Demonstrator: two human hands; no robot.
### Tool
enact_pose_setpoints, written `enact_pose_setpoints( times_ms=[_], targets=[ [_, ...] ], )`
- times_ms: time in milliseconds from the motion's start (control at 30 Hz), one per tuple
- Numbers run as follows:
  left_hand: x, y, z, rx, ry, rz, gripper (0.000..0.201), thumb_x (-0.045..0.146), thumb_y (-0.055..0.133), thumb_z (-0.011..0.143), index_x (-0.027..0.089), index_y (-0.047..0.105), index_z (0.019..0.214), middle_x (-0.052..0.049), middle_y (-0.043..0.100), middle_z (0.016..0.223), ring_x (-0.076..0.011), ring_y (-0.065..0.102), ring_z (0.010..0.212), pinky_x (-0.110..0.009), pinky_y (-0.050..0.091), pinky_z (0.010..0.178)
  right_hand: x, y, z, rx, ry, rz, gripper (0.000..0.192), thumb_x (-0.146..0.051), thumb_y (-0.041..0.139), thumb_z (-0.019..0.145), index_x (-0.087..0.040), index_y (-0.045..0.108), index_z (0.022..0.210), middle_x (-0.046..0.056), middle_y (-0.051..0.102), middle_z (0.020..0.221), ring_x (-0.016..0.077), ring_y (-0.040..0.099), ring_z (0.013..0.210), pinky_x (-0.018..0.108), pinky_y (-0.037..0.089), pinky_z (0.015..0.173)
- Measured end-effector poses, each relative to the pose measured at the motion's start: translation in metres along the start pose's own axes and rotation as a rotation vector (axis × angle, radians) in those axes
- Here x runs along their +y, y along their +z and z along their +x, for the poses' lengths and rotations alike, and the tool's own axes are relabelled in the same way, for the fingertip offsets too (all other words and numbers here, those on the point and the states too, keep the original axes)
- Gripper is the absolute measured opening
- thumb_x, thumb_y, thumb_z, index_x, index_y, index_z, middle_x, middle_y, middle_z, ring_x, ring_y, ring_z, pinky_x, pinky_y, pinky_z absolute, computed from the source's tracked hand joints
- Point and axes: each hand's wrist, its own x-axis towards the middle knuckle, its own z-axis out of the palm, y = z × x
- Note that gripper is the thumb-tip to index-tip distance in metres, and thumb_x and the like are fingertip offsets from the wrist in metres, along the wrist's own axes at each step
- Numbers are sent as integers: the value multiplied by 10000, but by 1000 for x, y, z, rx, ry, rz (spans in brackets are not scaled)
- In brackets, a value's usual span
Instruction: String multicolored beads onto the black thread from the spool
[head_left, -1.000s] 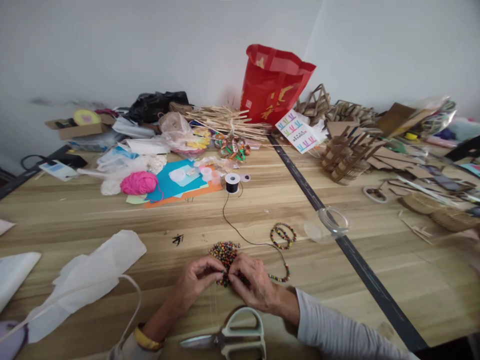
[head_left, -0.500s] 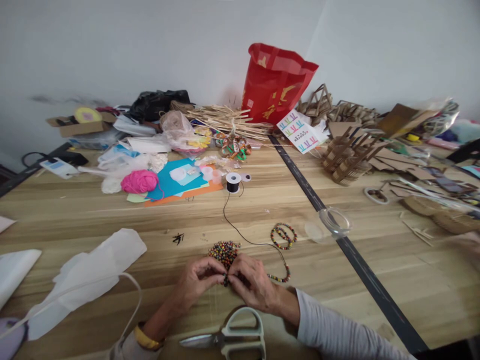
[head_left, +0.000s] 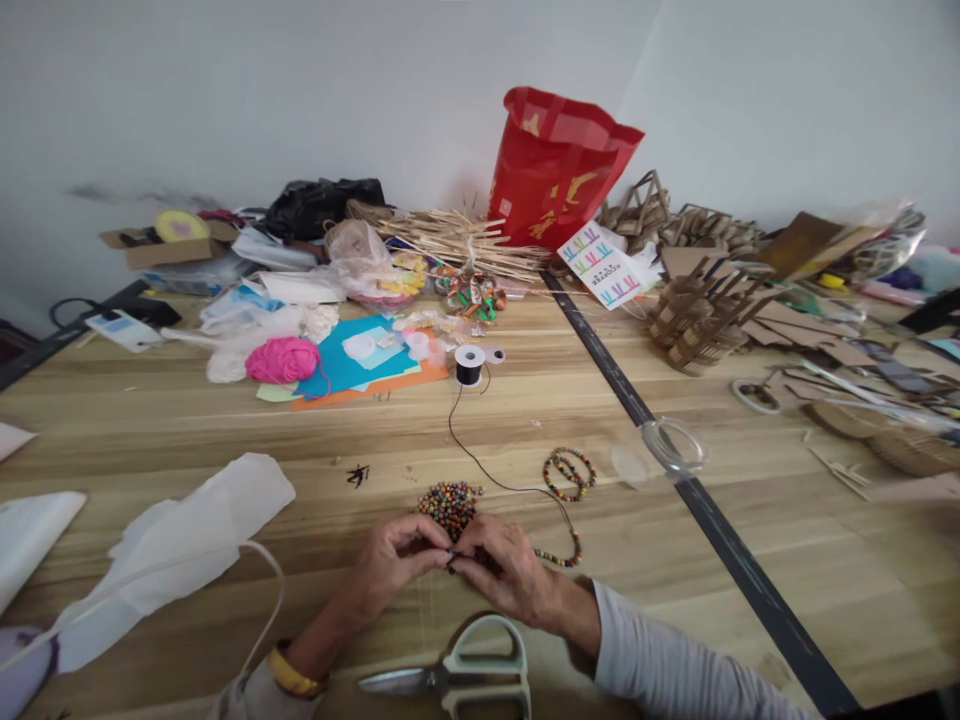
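Note:
My left hand (head_left: 390, 555) and my right hand (head_left: 506, 565) meet fingertip to fingertip just in front of a pile of small multicoloured beads (head_left: 450, 505). The left thumb and forefinger pinch a tiny dark bead, mostly hidden. My right fingers are closed on the black cord beside it. From under the right hand a strung length of beads (head_left: 566, 557) curves out, and its cord (head_left: 487, 475) runs back to a white spool of black cord (head_left: 469, 368). Two finished-looking beaded rings (head_left: 570, 473) lie to the right. Scissors (head_left: 480, 675) rest below the hands.
Black snippets (head_left: 358, 475) lie left of the beads. White sheeting (head_left: 202, 530) covers the left side. A clear tape roll (head_left: 673, 445) sits to the right. Pink yarn (head_left: 283, 360), coloured paper, a red bag (head_left: 562, 175) and woven baskets (head_left: 694, 325) line the back.
The camera view has shifted slightly. Both hands keep nearly the same pose, with a small movement of the fingertips around the bead and cord.

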Motion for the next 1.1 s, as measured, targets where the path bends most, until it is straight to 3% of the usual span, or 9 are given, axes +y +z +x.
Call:
enact_pose_setpoints(
  times_ms=[233, 500, 600, 833, 1100],
  targets=[
    [-3, 0, 0, -48, 34, 19, 171, 268, 761, 653, 117, 682, 667, -49, 675, 686, -143, 601, 654, -232, 458, 634, -1, -1, 1, -7, 2, -22, 118, -286, 529, 912, -179, 508, 866, 29, 573, 741, 119, 511, 653, 216, 404, 582],
    [6, 0, 2, -123, 286, 145, 223, 319, 709, 747, 119, 683, 653, -69, 657, 709, -156, 598, 678, -257, 453, 657, -3, -3, 2, -40, -63, -104, 67, -240, 517, 908, -177, 526, 885, 56, 603, 786, 145, 541, 723, 244, 413, 608],
    [9, -1, 1, -130, 294, 158, 246, 343, 694, 762, 121, 677, 659, -65, 646, 699, -157, 590, 673, -259, 449, 649, -5, -4, 2, -44, -77, -141, 52, -228, 508, 863, -180, 508, 844, 51, 580, 750, 151, 523, 691, 257, 391, 594],
    [10, 1, 0, -126, 321, 172, 246, 340, 685, 770, 126, 668, 649, -60, 650, 677, -153, 592, 658, -256, 449, 643, -5, -6, 1, -32, -97, -114, 217, -388, 547, 847, -185, 477, 818, 67, 577, 801, 172, 531, 742, 285, 413, 648],
    [10, 2, 0, -95, 332, 214, 243, 327, 681, 769, 119, 673, 643, -69, 650, 674, -156, 590, 651, -256, 449, 636, 1, 0, 0, -42, -61, -79, 38, -203, 514, 908, -181, 522, 878, 46, 593, 743, 140, 537, 685, 244, 417, 602]
  ],
)
